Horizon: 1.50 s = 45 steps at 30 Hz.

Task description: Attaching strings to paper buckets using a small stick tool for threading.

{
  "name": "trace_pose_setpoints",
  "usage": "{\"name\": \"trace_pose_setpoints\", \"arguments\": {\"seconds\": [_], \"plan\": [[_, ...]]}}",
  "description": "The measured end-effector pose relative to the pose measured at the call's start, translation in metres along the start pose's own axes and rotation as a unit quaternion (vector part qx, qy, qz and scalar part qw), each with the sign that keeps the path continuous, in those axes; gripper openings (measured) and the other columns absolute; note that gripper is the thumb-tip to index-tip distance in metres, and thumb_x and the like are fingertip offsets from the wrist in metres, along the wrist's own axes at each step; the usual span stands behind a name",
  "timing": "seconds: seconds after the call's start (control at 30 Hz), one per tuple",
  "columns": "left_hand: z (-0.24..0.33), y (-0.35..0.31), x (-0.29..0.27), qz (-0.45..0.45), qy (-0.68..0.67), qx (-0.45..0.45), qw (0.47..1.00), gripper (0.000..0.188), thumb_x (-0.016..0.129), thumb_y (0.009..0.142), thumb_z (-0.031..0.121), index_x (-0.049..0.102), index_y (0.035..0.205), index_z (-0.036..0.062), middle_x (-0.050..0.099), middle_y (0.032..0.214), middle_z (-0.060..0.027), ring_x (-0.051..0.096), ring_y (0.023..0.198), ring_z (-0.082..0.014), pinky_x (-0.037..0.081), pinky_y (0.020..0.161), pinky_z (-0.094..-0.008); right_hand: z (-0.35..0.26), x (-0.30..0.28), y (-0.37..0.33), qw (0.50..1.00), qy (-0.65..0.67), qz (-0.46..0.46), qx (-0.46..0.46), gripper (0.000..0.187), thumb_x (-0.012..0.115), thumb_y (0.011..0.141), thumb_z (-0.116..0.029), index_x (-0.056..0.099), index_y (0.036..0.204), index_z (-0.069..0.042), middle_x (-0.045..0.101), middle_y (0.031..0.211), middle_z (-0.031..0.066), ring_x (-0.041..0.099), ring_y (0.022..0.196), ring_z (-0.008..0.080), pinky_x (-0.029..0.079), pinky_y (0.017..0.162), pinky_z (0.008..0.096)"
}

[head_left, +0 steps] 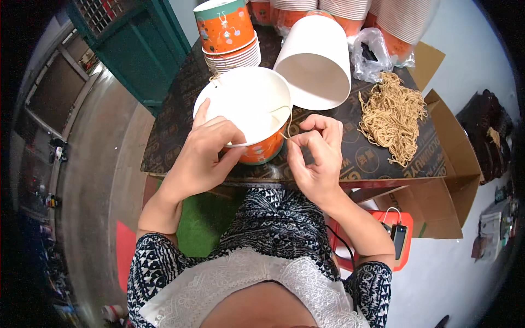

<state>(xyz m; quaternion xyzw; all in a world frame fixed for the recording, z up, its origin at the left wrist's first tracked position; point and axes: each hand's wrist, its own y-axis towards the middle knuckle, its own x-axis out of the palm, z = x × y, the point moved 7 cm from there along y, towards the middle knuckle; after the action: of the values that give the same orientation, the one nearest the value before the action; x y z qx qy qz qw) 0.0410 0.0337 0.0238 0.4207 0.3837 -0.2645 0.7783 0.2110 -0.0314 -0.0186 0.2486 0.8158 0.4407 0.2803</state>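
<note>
An orange and white paper bucket [262, 151] stands near the table's front edge, its white mouth tipped toward me. My left hand [203, 152] grips its near rim, thumb outside and index finger stretched along the left side. A thin tan cord [290, 123] loops over the bucket's right rim and through its wall. With thumb and index finger my right hand [317, 154] pinches the cord just outside that wall. Another short tan cord [215, 79] shows at the bucket's far left rim. To the right lies a tangled heap of tan cords [391, 117].
Behind the bucket, a white bucket [316, 60] lies on its side beside a stack of orange buckets [227, 33]. More stacks in plastic [344, 13] line the back. A crumpled clear bag [372, 53] sits near the cords. Cardboard boxes [445, 175] stand right of the table [172, 128].
</note>
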Motion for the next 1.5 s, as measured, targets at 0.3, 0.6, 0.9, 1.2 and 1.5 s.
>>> {"name": "trace_pose_setpoints", "arguments": {"seconds": [0.3, 0.6, 0.9, 1.2, 1.5], "plan": [[-0.001, -0.002, -0.001, -0.001, 0.003, -0.014, 1.0, 0.013, 0.067, 0.077, -0.003, 0.059, 0.082, 0.0055, 0.06, 0.078, -0.0021, 0.063, 0.08, -0.0192, 0.014, 0.119, -0.0574, 0.0, 0.002, 0.001, 1.0, 0.001, -0.003, 0.002, 0.017, 0.07, 0.07, 0.006, 0.059, 0.079, -0.002, 0.056, 0.093, 0.0125, 0.05, 0.085, 0.0273, 0.041, 0.074, 0.0368], [-0.001, -0.001, 0.0, -0.002, -0.006, -0.001, 1.0, 0.011, 0.068, 0.082, 0.002, 0.058, 0.08, 0.0064, 0.058, 0.075, -0.004, 0.062, 0.079, -0.0232, 0.014, 0.116, -0.0636, 0.001, 0.004, 0.002, 1.0, 0.007, -0.004, 0.005, 0.016, 0.07, 0.07, 0.007, 0.059, 0.079, -0.002, 0.056, 0.093, 0.0117, 0.05, 0.085, 0.0267, 0.041, 0.074, 0.0368], [-0.004, 0.009, -0.014, -0.014, -0.038, -0.017, 0.999, 0.027, 0.067, 0.085, 0.003, 0.062, 0.11, 0.0089, 0.065, 0.09, -0.0052, 0.065, 0.094, -0.0246, 0.023, 0.115, -0.0584, 0.007, 0.013, 0.003, 1.0, 0.022, -0.013, 0.013, 0.017, 0.07, 0.071, 0.007, 0.06, 0.081, -0.002, 0.057, 0.093, 0.0124, 0.051, 0.084, 0.0277, 0.043, 0.072, 0.0368], [-0.005, 0.058, 0.021, -0.109, -0.083, 0.072, 0.988, 0.021, 0.061, 0.091, 0.014, 0.066, 0.106, 0.0012, 0.067, 0.09, -0.0142, 0.062, 0.087, -0.0313, 0.046, 0.088, -0.0396, 0.006, 0.015, 0.006, 0.999, 0.027, -0.022, 0.018, 0.017, 0.072, 0.072, 0.006, 0.061, 0.083, -0.002, 0.058, 0.093, 0.0125, 0.051, 0.084, 0.0277, 0.043, 0.073, 0.0365], [-0.018, 0.057, 0.025, -0.162, -0.174, -0.066, 0.969, 0.015, 0.061, 0.087, 0.011, 0.064, 0.082, -0.0024, 0.064, 0.07, -0.0146, 0.062, 0.063, -0.0229, 0.049, 0.063, -0.0354, 0.005, 0.01, 0.006, 0.992, 0.026, -0.121, 0.03, 0.016, 0.072, 0.076, 0.001, 0.059, 0.085, -0.002, 0.058, 0.093, 0.013, 0.051, 0.088, 0.0304, 0.042, 0.078, 0.0392]]}}
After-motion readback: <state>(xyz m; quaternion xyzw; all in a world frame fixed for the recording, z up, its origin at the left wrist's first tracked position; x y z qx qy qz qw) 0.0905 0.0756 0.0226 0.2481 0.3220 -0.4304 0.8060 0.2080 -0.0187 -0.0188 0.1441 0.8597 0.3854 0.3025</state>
